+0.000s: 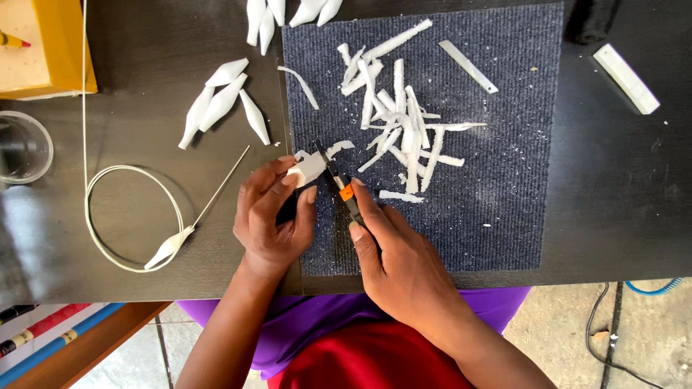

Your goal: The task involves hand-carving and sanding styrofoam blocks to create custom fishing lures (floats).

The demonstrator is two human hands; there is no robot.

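1. L hand (270, 216) gripped a white foam piece (308, 167) btwn thumb & fingers, at the left edge of the dark blue mat (497, 187).
2. R hand (400, 263) was closed round a utility knife (340, 184) w/ orange slider; blade tip met the foam piece, just beside L fingertips.
3. Pile of white shavings (396, 122) lay on the mat, above the hands; some strips long, some curled.
4. Carved white spindle shapes (220, 104) sat in a group on the black table (144, 50), left of the mat; more at the top edge.
5. A thin rod w/ white shaped end (194, 220) lay inside a loop of white cord (133, 216), near the L hand.
6. Clear glass (23, 148) & yellow box (58, 47) at far left. White flat strip (626, 78) at top right, well apart from the hands.
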